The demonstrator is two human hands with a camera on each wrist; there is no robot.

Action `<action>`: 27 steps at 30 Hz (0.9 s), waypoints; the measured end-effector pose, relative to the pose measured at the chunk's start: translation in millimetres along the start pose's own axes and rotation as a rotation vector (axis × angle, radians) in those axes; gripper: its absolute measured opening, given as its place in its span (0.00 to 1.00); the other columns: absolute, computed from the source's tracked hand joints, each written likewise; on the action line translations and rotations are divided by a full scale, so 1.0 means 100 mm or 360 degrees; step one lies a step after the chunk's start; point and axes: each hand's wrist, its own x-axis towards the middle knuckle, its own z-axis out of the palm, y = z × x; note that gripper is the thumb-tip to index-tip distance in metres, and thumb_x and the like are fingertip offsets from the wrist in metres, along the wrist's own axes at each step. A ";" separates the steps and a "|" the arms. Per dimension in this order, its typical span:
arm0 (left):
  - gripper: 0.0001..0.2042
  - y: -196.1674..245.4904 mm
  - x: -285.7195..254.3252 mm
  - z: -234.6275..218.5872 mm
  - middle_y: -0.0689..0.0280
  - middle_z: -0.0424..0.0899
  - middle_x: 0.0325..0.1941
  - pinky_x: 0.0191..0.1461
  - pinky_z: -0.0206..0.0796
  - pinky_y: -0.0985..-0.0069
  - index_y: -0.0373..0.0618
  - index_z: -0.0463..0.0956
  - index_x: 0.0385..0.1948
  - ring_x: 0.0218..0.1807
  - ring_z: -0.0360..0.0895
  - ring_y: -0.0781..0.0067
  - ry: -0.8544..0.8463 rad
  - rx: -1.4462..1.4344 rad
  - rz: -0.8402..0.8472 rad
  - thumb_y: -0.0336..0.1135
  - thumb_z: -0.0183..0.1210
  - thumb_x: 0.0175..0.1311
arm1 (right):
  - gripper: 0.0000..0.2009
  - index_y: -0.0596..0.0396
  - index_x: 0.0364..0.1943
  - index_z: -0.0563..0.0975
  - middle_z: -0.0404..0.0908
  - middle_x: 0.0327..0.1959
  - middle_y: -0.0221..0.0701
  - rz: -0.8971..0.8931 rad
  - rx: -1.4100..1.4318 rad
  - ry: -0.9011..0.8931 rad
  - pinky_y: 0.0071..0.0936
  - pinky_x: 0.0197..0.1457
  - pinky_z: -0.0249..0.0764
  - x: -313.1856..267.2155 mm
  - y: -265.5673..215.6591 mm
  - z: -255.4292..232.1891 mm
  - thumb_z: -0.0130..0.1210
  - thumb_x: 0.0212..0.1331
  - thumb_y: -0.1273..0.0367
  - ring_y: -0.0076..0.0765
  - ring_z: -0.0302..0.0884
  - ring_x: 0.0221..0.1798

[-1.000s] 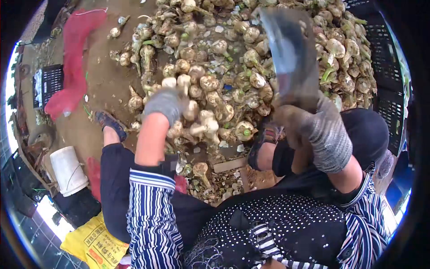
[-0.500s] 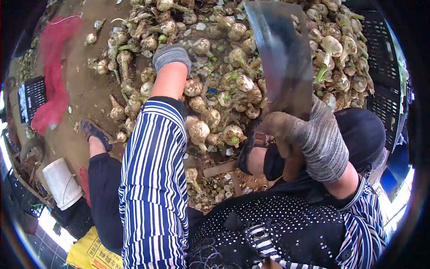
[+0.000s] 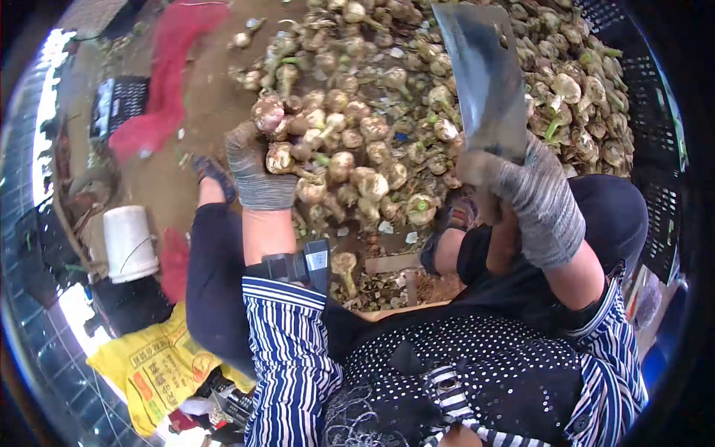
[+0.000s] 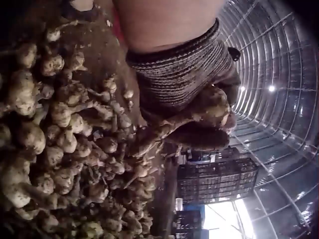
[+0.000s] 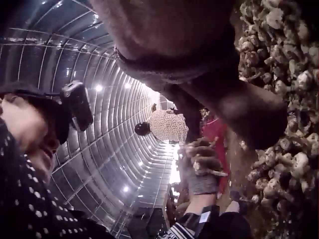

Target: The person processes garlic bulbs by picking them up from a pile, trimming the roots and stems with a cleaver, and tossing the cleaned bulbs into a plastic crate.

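My gloved left hand (image 3: 255, 167) grips several garlic bulbs (image 3: 280, 157), stems on, at the left side of the pile. In the left wrist view its glove (image 4: 174, 74) curls around one garlic bulb (image 4: 214, 105) whose stem trails down and left. On the right, my gloved right hand (image 3: 535, 203) grips the wooden handle (image 3: 503, 249) of a cleaver (image 3: 485, 82), whose broad blade points away from the body, over the pile. The right wrist view shows the handle's rounded end (image 5: 259, 117) and, farther off, the left hand (image 5: 202, 172) with its garlic.
A large garlic pile (image 3: 573, 104) spreads over the ground ahead, against black crates (image 3: 652, 164). To the left are a red mesh bag (image 3: 167, 82), a white bucket (image 3: 130, 242) and a yellow sack (image 3: 160, 369). Another person (image 5: 168, 124) is in the background.
My left hand reached forward over the pile, then came back nearer and left with garlic bulbs in its grip. The right hand still holds the cleaver up over the pile.
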 end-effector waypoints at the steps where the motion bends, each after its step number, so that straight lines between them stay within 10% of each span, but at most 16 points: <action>1: 0.12 0.07 -0.13 0.13 0.62 0.71 0.44 0.26 0.67 0.81 0.45 0.70 0.39 0.34 0.68 0.78 -0.0212 -0.0180 -0.0048 0.31 0.56 0.51 | 0.11 0.55 0.32 0.77 0.71 0.16 0.22 -0.0031 0.0012 -0.0034 0.18 0.19 0.62 -0.01 0.03 0.00 0.59 0.48 0.63 0.17 0.65 0.17; 10: 0.12 0.66 -1.94 -0.13 0.70 0.68 0.37 0.26 0.66 0.85 0.48 0.69 0.33 0.27 0.63 0.84 -0.0758 -0.0451 0.0607 0.39 0.62 0.52 | 0.13 0.54 0.37 0.74 0.69 0.20 0.25 -0.0363 -0.0451 0.0126 0.22 0.24 0.61 0.88 0.65 -0.22 0.59 0.50 0.64 0.23 0.64 0.21; 17: 0.10 0.29 -3.68 -0.64 0.72 0.67 0.30 0.23 0.57 0.88 0.48 0.64 0.30 0.27 0.61 0.86 -0.0377 -0.0596 0.1240 0.30 0.60 0.55 | 0.22 0.56 0.48 0.68 0.69 0.37 0.34 -0.0936 -0.0746 0.0116 0.24 0.44 0.58 2.36 0.74 -0.78 0.59 0.49 0.65 0.27 0.64 0.39; 25: 0.10 -0.54 -5.74 -1.57 0.72 0.68 0.23 0.21 0.59 0.81 0.49 0.67 0.30 0.21 0.64 0.80 0.0759 -0.0340 0.1779 0.42 0.57 0.58 | 0.32 0.59 0.61 0.62 0.68 0.55 0.44 -0.1344 -0.0657 -0.0194 0.25 0.67 0.53 2.93 1.50 -1.34 0.60 0.49 0.66 0.31 0.64 0.60; 27: 0.14 -0.93 -6.03 -1.76 0.73 0.72 0.22 0.24 0.65 0.76 0.53 0.69 0.22 0.22 0.69 0.76 0.2147 -0.0076 0.1503 0.52 0.55 0.57 | 0.32 0.59 0.59 0.63 0.69 0.53 0.43 -0.1216 -0.0720 -0.0134 0.25 0.64 0.55 2.93 1.51 -1.37 0.60 0.48 0.66 0.31 0.65 0.57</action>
